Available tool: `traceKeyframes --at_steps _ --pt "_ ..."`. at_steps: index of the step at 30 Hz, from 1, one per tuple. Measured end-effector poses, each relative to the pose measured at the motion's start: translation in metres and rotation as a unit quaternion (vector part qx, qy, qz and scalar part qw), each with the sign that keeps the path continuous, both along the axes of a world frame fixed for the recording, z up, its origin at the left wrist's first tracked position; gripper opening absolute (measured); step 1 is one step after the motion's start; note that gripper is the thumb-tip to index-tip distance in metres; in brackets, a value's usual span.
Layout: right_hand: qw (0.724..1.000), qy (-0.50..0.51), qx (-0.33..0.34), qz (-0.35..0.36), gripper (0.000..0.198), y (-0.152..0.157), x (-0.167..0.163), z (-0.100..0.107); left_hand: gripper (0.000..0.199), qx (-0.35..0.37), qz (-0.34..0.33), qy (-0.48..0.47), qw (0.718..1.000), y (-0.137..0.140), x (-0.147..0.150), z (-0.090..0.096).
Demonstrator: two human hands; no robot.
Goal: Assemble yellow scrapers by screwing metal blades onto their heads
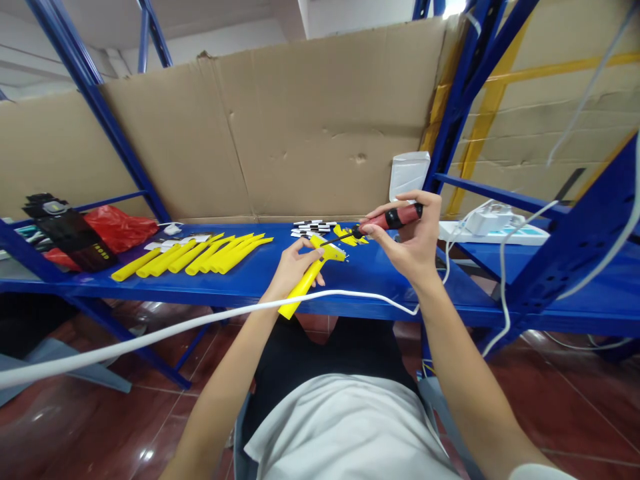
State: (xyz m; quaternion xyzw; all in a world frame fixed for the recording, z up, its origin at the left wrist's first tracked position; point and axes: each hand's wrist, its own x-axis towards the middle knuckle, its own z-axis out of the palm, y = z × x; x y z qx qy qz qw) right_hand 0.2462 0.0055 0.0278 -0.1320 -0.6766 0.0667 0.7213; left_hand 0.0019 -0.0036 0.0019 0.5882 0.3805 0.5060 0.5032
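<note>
Head view, looking down past my white shirt (345, 427) and dark trousers (335, 347): a white cable (165, 339) runs from the lower left in front of my work, crossing the near edge of the blue shelf (380, 273).

Just behind the cable, my left hand (296, 265) is closed around the neck of a yellow handle (303, 289), its thumb on top and fingers reaching round to the other side. The handle's tube slants toward me, its lower end past the shelf's edge, while its broader head lies over the blue surface. My right hand (414, 243) is curled around a red and black screwdriver (395, 218), the thumb along the grip. The dark shaft points left and down to the yellow head, just beside my left thumb; I cannot tell whether the tip sits in a screw.

On the shelf to my left, a row of yellow handles (205, 259) lies side by side. Beyond the head I hold are small yellow pieces (345, 235), and next to them a pile of black and white parts (303, 229).

Off to the left stands a tilted black container (75, 233) before a red plastic bag (120, 225). To the right, a white adapter (487, 220) sits on a power strip (527, 235).

Behind everything, cardboard (325, 127) forms a wall, with a white tray (409, 175) leaning against it near a blue post (460, 87).
</note>
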Motion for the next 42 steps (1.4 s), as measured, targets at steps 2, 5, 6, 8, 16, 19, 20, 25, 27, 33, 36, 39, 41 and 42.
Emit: traceKeyframes --at_steps 2,5,6,8,16,19,20,25,27,33,36,39,41,42 --pt "0.999 -0.018 -0.005 0.027 0.058 -0.0016 -0.0002 0.0007 0.052 0.000 0.000 -0.005 1.000 0.0005 -0.0001 -0.0005" --pt "0.996 -0.039 -0.019 0.072 0.058 -0.0041 -0.0018 0.0021 0.052 0.007 0.005 -0.019 1.000 0.0022 -0.0004 -0.0016" --pt "0.996 -0.039 -0.026 0.076 0.059 -0.0044 -0.0023 0.0022 0.052 0.009 0.006 -0.023 1.000 0.0027 -0.0005 -0.0020" --pt "0.997 -0.030 -0.034 0.067 0.063 -0.0035 -0.0026 0.0016 0.053 0.012 0.005 -0.029 1.000 0.0035 -0.0006 -0.0025" --pt "0.999 -0.005 -0.031 0.010 0.065 0.0008 0.0004 -0.0011 0.054 0.005 -0.008 -0.017 1.000 0.0024 -0.0009 -0.0019" --pt "0.997 -0.032 -0.030 0.066 0.057 -0.0029 -0.0009 0.0016 0.052 0.008 0.000 -0.018 1.000 0.0020 -0.0007 -0.0019" --pt "0.995 -0.038 -0.031 0.087 0.057 -0.0038 -0.0013 0.0023 0.052 0.009 0.003 -0.020 1.000 0.0021 -0.0006 -0.0020" --pt "0.996 -0.032 -0.031 0.080 0.060 -0.0027 -0.0016 0.0012 0.054 0.010 0.007 -0.026 1.000 0.0031 -0.0003 -0.0024" --pt "0.998 -0.021 -0.026 0.062 0.062 -0.0009 -0.0011 -0.0004 0.054 0.009 0.007 -0.022 1.000 0.0031 -0.0005 -0.0023" --pt "0.997 -0.024 -0.036 0.058 0.066 -0.0005 -0.0003 -0.0001 0.055 0.006 -0.001 -0.017 1.000 0.0019 -0.0004 -0.0012" --pt "0.994 -0.047 -0.046 0.092 0.064 -0.0037 -0.0004 0.0017 0.055 0.005 0.005 -0.022 1.000 0.0017 -0.0002 -0.0010" --pt "0.992 -0.050 -0.049 0.104 0.064 -0.0054 -0.0011 0.0015 0.055 0.007 0.008 -0.026 1.000 0.0025 -0.0004 -0.0014" --pt "0.993 -0.046 -0.046 0.095 0.066 -0.0042 -0.0013 -0.0001 0.054 0.007 0.007 -0.023 1.000 0.0034 -0.0008 -0.0019" --pt "0.994 -0.043 -0.045 0.087 0.066 -0.0027 -0.0011 -0.0012 0.054 0.007 0.006 -0.021 1.000 0.0038 -0.0010 -0.0021"
